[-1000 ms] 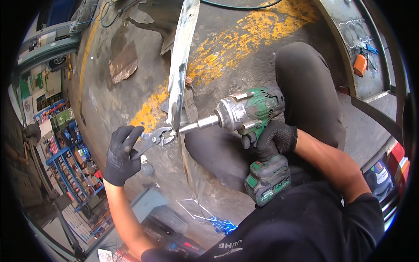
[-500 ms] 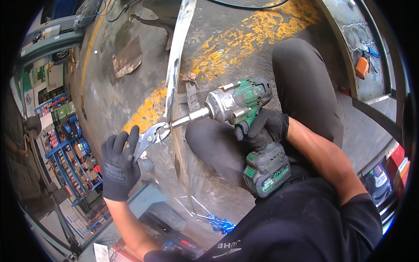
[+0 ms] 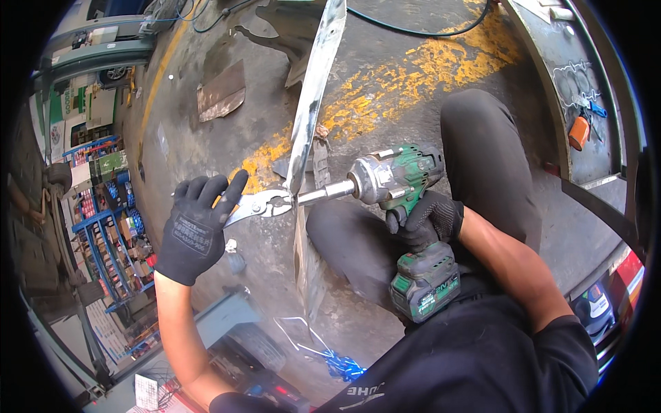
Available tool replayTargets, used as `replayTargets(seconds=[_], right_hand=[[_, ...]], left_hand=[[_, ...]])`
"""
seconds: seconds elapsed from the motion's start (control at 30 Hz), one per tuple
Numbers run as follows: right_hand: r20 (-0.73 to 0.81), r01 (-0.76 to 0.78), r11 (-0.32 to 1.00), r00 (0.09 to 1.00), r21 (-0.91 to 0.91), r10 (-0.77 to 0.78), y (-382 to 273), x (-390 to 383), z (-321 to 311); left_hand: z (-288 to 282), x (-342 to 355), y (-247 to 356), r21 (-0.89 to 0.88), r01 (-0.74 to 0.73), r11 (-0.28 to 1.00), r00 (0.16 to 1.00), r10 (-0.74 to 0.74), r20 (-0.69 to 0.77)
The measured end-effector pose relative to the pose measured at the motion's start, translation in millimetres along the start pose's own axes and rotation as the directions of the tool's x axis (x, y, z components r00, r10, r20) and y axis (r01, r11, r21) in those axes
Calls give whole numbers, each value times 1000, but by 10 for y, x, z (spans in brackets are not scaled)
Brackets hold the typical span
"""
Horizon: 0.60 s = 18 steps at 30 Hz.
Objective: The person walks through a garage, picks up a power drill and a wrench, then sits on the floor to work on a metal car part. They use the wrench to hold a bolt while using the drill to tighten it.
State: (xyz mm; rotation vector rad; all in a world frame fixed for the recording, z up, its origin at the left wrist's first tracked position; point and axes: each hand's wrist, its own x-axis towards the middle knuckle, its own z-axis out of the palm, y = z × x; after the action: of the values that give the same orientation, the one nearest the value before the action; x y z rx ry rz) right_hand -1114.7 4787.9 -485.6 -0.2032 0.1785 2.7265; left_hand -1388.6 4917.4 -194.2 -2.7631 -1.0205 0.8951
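My gloved left hand (image 3: 203,220) grips the handle of silver pliers (image 3: 265,203), whose jaws sit at a long, scuffed whitish metal strip (image 3: 318,89) standing across the middle of the view. My gloved right hand (image 3: 427,217) is wrapped round the grip of a green and silver cordless impact wrench (image 3: 406,172) with a battery (image 3: 423,282) below. Its long chrome socket (image 3: 323,194) reaches the strip opposite the pliers' jaws; whatever lies between them is too small to make out. My bent knees are around the tool.
A metal frame (image 3: 558,89) at the right holds an orange item (image 3: 578,131). A black hose (image 3: 420,31) and brown sheet piece (image 3: 220,93) lie on the yellow-marked floor. Crowded blue shelving (image 3: 110,220) stands at the left, a blue tangled bundle (image 3: 344,365) below.
Over the last second the scene has shifted slightly in view. My left hand has tilted, its fingers reaching higher on the pliers; the wrench stays against the strip.
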Motion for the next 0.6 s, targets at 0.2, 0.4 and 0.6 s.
replayTargets(seconds=[0.2, 0.4, 0.6], right_hand=[[114, -41, 998, 993, 44, 36, -38, 1, -42], [74, -11, 998, 997, -59, 15, -60, -9, 46], [51, 22, 996, 999, -87, -17, -81, -32, 107]], left_hand=[[-32, -7, 106, 227, 33, 973, 999, -29, -21], [-12, -7, 80, 152, 82, 985, 996, -88, 33], [73, 5, 173, 74, 81, 994, 991, -72, -116]])
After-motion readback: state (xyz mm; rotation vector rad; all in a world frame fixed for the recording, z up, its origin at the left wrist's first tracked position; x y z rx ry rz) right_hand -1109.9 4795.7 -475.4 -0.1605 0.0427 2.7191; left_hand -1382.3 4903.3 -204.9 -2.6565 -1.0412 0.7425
